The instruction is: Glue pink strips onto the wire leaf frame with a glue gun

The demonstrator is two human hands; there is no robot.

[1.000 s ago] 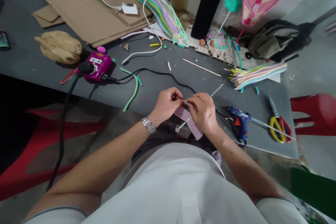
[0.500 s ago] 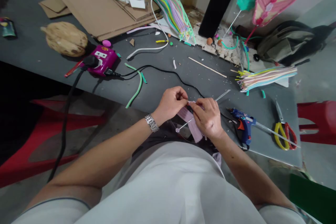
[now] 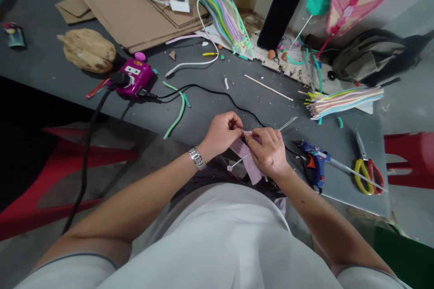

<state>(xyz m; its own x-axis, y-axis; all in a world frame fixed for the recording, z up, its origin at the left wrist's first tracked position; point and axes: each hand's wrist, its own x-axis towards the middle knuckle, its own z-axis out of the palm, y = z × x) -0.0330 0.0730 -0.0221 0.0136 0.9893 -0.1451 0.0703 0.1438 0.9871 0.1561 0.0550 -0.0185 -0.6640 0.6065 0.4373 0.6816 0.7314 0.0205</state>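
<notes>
Both hands meet at a lilac pipe-cleaner piece point(image 3: 251, 168), made of flat strips joined side by side, just off the table's front edge. My left hand point(image 3: 224, 132) pinches its upper end between thumb and fingertips. Wrapped over the piece's right side, my right hand point(image 3: 269, 150) has its thumb close to the left fingertips. A thin stick point(image 3: 239, 161) with a small lilac knob at its end crosses the piece. Part of the piece is hidden behind the right hand's fingers.
A blue glue gun point(image 3: 315, 160) and scissors point(image 3: 368, 176) lie to the right on the grey table point(image 3: 210, 110). Pipe-cleaner bundles point(image 3: 344, 101) rest farther back. At the left are a purple power socket point(image 3: 134, 79) with black cables, a brown lump point(image 3: 87, 49) and cardboard point(image 3: 135, 9).
The view has shifted very slightly. My right fingers have moved a little on the lilac piece; my left hand keeps its pinch.
</notes>
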